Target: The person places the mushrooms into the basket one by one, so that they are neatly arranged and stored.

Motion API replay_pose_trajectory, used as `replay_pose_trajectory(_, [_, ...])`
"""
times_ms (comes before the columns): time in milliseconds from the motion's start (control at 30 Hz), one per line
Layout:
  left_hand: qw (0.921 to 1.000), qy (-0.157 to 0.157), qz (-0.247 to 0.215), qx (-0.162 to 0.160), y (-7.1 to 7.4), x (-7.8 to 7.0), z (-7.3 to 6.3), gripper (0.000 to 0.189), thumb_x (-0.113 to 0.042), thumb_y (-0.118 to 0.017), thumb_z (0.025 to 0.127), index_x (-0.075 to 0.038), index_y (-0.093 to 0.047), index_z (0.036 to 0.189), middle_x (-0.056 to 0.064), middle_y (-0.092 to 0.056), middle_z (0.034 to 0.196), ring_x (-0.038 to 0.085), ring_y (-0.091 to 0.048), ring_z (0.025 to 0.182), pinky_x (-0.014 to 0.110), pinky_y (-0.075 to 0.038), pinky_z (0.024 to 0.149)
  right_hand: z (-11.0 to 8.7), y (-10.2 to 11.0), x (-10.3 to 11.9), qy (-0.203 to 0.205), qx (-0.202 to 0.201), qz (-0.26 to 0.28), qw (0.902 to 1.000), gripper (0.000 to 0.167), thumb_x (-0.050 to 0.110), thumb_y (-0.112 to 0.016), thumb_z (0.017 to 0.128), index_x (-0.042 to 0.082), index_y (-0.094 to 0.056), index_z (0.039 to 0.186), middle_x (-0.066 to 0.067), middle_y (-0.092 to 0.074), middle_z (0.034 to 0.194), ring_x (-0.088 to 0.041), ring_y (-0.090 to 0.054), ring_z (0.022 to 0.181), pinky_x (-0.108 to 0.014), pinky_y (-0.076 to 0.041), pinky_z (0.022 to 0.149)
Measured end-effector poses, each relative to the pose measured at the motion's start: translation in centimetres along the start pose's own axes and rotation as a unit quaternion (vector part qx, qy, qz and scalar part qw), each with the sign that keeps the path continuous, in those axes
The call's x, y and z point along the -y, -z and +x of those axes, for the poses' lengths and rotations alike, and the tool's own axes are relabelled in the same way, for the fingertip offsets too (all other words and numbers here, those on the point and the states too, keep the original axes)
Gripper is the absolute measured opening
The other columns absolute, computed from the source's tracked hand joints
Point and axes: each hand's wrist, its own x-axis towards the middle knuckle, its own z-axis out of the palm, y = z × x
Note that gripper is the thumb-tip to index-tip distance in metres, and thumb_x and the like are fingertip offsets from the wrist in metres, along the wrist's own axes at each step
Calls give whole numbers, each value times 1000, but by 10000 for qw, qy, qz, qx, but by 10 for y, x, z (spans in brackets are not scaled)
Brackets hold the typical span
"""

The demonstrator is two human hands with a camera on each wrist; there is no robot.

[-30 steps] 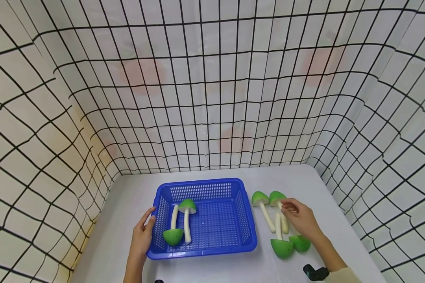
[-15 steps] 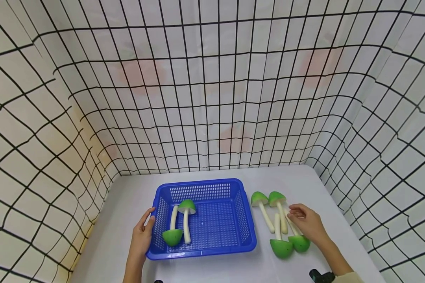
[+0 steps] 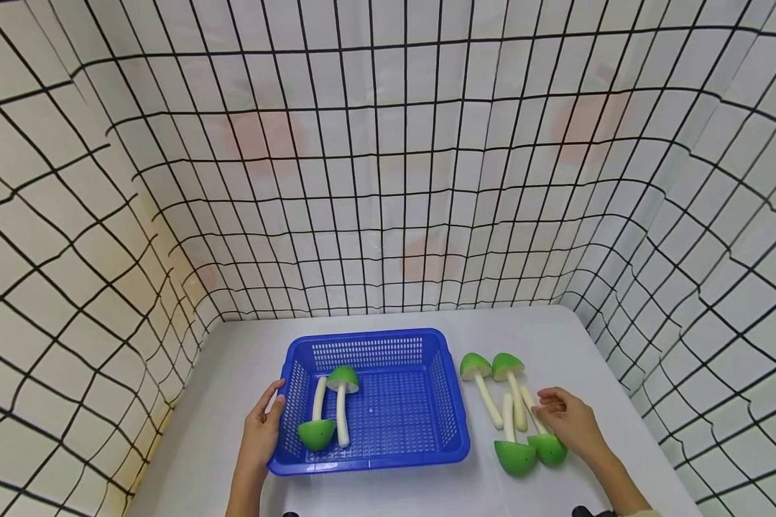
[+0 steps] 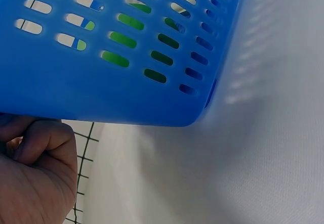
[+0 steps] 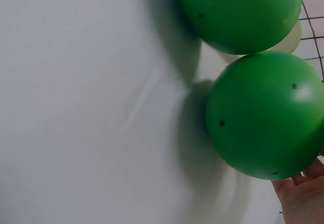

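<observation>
In the head view my left hand [image 3: 259, 431] holds the left rim of a blue plastic basket [image 3: 368, 464]; the left wrist view shows bent fingers right at the basket's edge. Two toy mushrooms with green caps and white stems lie inside it, one cap toward me [image 3: 316, 435], the other cap away [image 3: 343, 378]. My right hand [image 3: 572, 424] hovers with loosely bent fingers beside the stem of the rightmost toy mushroom [image 3: 547, 450], its thumb tip close to that stem. In the right wrist view two speckled green caps [image 5: 266, 115] fill the right side, partly covering the fingers.
Left of that mushroom lie three more: a near one [image 3: 514, 458] cap toward me, and two [image 3: 475, 367] [image 3: 507, 366] with caps at the far end. A white table [image 3: 246, 345] carries everything, enclosed by pale walls with black grid lines [image 3: 388, 179].
My right hand has shifted right and toward me, off the far mushroom's stem to the rightmost one, uncovering the stems. The left hand and basket stay put.
</observation>
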Motion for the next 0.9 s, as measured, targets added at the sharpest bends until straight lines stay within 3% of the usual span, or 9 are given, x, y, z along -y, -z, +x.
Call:
replay_pose_trajectory(400, [10000, 1, -43, 41, 0, 1, 0, 48, -43, -48, 109, -29, -46, 156, 29, -64, 127, 30, -69, 95, 39, -61, 77, -3, 0, -3, -359, 482, -118, 9981, 52, 34, -76, 93, -2, -62, 129, -13, -72, 110, -25, -71, 97, -33, -57, 76])
replay_pose_trajectory(700, [9999, 25, -130, 26, -1, 3, 1, 44, -39, -48, 110, -32, -48, 153, 28, -65, 129, 32, -70, 96, 39, -62, 78, -3, 1, -11, -319, 595, -37, 9977, 54, 37, -77, 92, 2, -64, 130, -10, -72, 109, -22, -71, 95, -30, -56, 73])
replay_pose_trajectory(900, [9999, 5, -144, 11, -1, 2, 0, 46, -41, -48, 109, -30, -48, 154, 28, -65, 128, 30, -70, 94, 38, -61, 76, -5, 1, -13, -200, 419, -31, 9989, 52, 33, -79, 91, 0, -65, 128, -10, -72, 105, -14, -69, 86, -26, -53, 69])
